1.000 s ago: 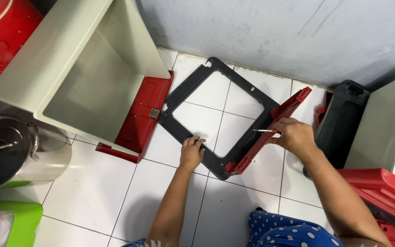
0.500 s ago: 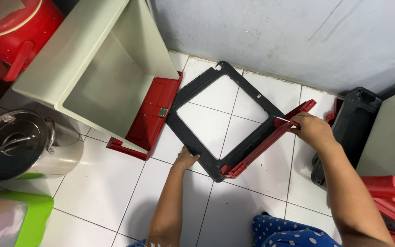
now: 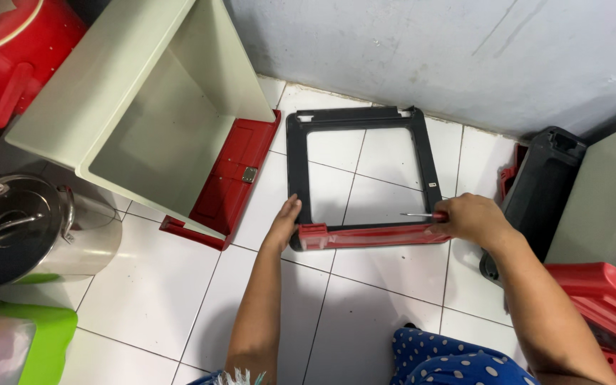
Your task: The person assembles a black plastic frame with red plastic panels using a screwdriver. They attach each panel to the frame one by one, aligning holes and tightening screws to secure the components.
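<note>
A black square plastic frame (image 3: pixel 296 164) lies flat on the white tiled floor, with a red plastic bar (image 3: pixel 372 236) along its near side. My left hand (image 3: pixel 284 222) rests on the frame's near left corner, fingers pressing on the red bar's left end. My right hand (image 3: pixel 473 219) grips the right end of the bar together with a red-handled screwdriver (image 3: pixel 425 214), whose metal shaft points left over the frame.
A cream plastic cabinet body with a red hinged door (image 3: pixel 229 178) lies at the left. A steel pot with lid (image 3: pixel 16 228) and a green object (image 3: pixel 44 342) are at lower left, a red bucket (image 3: pixel 8 43) top left. Black and red parts (image 3: pixel 543 185) are stacked at right against the grey wall.
The frame has turned from a diagonal lie to square with the wall. Both hands moved with it, still on the red bar's ends.
</note>
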